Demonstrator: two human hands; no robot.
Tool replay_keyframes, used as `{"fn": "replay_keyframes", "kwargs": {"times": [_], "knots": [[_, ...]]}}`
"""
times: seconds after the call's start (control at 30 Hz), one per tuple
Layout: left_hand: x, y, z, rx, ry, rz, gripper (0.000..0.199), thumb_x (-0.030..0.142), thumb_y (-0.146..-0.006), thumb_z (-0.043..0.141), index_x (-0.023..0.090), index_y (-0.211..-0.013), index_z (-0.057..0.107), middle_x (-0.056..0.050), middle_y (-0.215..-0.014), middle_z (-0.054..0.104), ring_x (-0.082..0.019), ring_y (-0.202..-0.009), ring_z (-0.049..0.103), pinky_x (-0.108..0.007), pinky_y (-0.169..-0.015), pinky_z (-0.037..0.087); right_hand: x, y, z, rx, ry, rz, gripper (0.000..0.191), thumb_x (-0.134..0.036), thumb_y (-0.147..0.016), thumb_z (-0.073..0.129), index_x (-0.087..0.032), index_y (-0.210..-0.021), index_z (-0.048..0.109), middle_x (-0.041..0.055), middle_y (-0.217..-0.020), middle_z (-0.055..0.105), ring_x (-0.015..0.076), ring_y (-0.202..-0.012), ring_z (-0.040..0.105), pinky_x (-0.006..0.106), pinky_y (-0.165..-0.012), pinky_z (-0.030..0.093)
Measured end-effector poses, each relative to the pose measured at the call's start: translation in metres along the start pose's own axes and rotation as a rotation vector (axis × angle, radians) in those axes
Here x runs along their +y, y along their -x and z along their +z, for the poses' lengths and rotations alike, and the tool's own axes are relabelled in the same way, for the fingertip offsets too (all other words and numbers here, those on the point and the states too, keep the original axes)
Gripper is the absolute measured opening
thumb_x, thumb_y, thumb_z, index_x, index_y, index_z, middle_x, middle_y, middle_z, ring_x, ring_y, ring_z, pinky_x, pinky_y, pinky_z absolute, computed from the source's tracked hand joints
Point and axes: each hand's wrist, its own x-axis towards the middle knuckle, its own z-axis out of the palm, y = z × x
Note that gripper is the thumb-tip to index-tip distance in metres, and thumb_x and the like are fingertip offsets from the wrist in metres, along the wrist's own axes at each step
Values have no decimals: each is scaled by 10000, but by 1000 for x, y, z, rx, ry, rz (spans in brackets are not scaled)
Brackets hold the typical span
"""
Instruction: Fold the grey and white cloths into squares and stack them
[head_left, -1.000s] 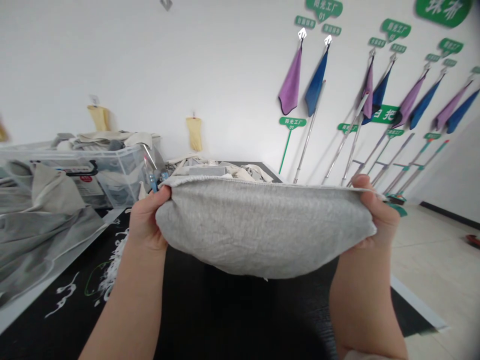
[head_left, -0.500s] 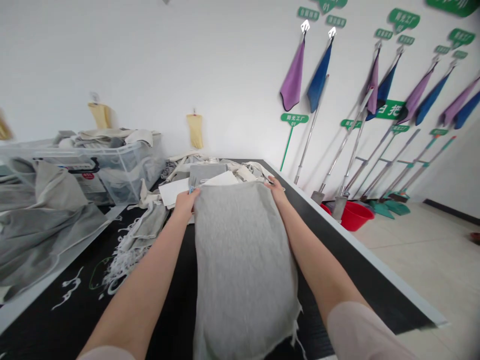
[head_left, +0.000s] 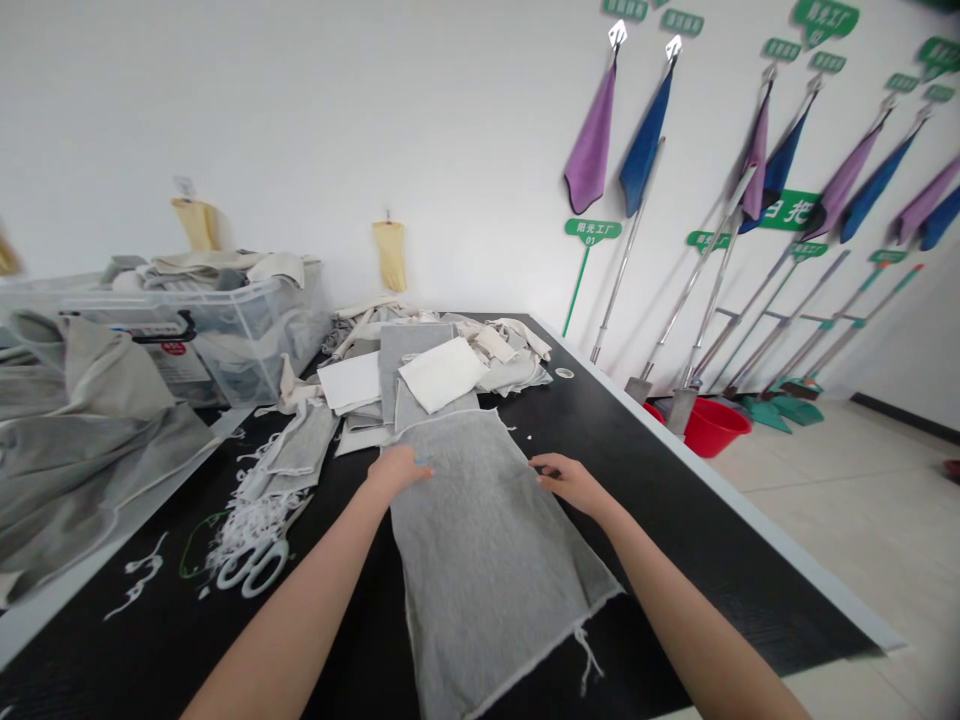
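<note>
While the frame's lower edge cuts off the near left corner of your gray cloth (head_left: 495,560), the rest lies flat on the black table (head_left: 712,560). White threads (head_left: 251,520) hide the blades of your scissors (head_left: 262,568). Your left hand (head_left: 396,472) rests over the cloth's left side, its grip unclear; your right hand's (head_left: 571,484) fingers are loosely parted at the right edge.

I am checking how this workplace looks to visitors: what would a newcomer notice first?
Probably the grey cloth spread on the black table, lower middle, with the left hand and right hand at its sides. Next, the purple towels and blue towels hanging on the wall, upper right.
</note>
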Motion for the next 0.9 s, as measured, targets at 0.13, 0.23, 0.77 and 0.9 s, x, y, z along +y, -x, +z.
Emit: {"fn": "replay_keyframes", "kwargs": {"times": [0.13,0.23,0.77,0.9], "knots": [[2,11,22,-43,-65,-4,310,410,-615,517,179,-814,567,-89,-874,603,-226,-791,554,-289,-628,398,-18,48,-10,-70,272,-69,201,-327,-716,454,-192,-672,595,5,-648,568,121,-575,493,231,-538,359],[-2,10,23,-14,-98,-40,282,361,-704,423,177,-878,545,-112,-916,585,-238,-843,540,-311,-653,395,-34,86,-2,-86,540,-6,319,-449,-686,468,-188,-516,537,-2,-532,531,126,-515,479,229,-489,305],[-9,6,-2,-70,-115,-11,267,368,-591,524,183,-778,573,-106,-864,604,-239,-799,554,-295,-632,391,-42,159,89,129,534,79,192,-231,-765,379,-241,-663,541,25,-677,580,167,-630,542,263,-575,415],[-1,11,-29,-10,-91,33,300,420,-631,469,181,-777,575,-97,-853,599,-229,-811,540,-286,-652,379,-56,146,68,173,319,111,189,-270,-774,374,-221,-650,507,14,-647,552,155,-624,521,252,-575,399]]}}
